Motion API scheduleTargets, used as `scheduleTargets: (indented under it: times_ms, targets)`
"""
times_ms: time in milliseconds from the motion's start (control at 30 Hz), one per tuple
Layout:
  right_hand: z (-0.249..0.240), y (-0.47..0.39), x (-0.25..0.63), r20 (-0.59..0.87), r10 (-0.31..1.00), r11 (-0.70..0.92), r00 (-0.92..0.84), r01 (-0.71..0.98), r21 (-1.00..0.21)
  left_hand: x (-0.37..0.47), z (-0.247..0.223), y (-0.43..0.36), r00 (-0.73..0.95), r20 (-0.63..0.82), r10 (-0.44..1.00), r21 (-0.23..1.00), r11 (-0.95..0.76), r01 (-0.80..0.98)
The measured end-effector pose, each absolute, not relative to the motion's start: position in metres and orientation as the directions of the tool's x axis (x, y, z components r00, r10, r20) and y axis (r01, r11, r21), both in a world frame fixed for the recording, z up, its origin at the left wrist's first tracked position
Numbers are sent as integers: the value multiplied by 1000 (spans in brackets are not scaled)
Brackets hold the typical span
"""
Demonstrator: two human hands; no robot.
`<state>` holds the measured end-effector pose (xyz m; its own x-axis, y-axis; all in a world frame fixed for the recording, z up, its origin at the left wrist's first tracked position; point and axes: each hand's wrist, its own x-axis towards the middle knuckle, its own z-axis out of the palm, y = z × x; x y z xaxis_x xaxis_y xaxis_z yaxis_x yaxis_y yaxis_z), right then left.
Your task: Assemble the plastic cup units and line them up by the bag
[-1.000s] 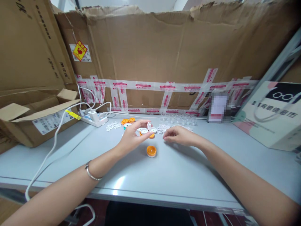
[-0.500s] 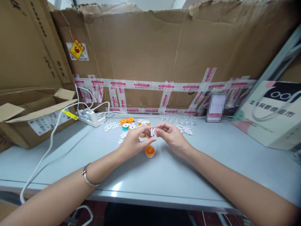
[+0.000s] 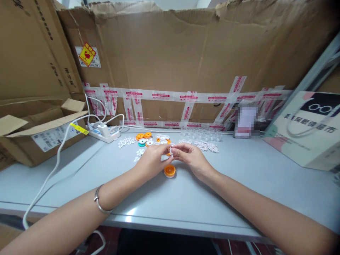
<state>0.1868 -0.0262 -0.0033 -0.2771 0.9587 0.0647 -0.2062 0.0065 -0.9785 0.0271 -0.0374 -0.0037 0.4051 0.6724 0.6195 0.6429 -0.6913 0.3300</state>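
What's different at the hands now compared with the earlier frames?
The right hand has moved left from beside the white pieces to meet the left hand. It has closed its fingertips on the small white part, which the left hand already held. The orange round piece stayed on the table, as did the power strip.

Over the table [image 3: 202, 209], the left hand [image 3: 152, 160] and right hand [image 3: 196, 162] are close together, both pinching.
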Motion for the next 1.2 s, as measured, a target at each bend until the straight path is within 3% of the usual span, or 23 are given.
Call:
scheduleTargets:
  times_ms: [167,433,567,1200]
  targets:
    - [-1,-28,188,-26,950,-127,-311,-310,-942,25,-5,-35,407,645,647,259,-686,680]
    - [5,-29,188,-98,943,-232,-319,-413,-881,21,-5,-30,463,706,536,219,-787,576]
    - [6,-29,188,-58,937,-206,-345,-412,-887,19,-1,-31,437,731,525,216,-785,581]
    - [0,-32,187,45,963,-34,-266,-286,-957,21,-4,-32,508,747,429,-65,-713,698]
